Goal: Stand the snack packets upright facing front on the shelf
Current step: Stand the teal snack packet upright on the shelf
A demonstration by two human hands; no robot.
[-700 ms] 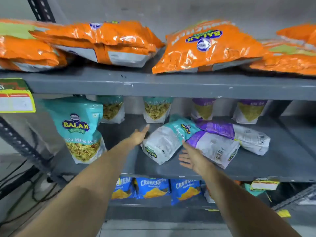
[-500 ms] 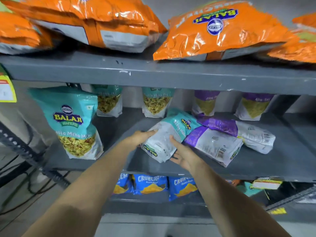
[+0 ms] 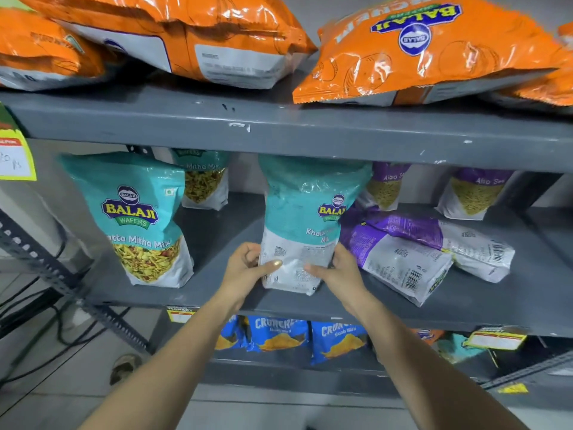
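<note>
A teal Khatta Mitha Mix packet [image 3: 307, 218] stands upright on the grey middle shelf [image 3: 511, 308], its printed side turned partly right. My left hand [image 3: 245, 271] and my right hand [image 3: 338, 271] grip its lower corners. Another teal packet [image 3: 139, 221] stands upright facing front at the left. Two purple packets [image 3: 403, 262] [image 3: 459, 240] lie flat to the right of my right hand, backs up. Behind stand one teal packet [image 3: 204, 181] and two purple Aloo Sev packets [image 3: 386, 189] [image 3: 474, 193].
Big orange bags [image 3: 428, 48] [image 3: 192, 35] lie on the top shelf and overhang its edge. Blue Cruncheez packets [image 3: 279, 333] stand on the lower shelf. A yellow price tag [image 3: 15, 156] hangs at the left. Cables run on the floor beside the slanted rack brace [image 3: 46, 268].
Both hands closed on the teal packet that lay flat and raised it upright on the shelf. The camera has moved closer.
</note>
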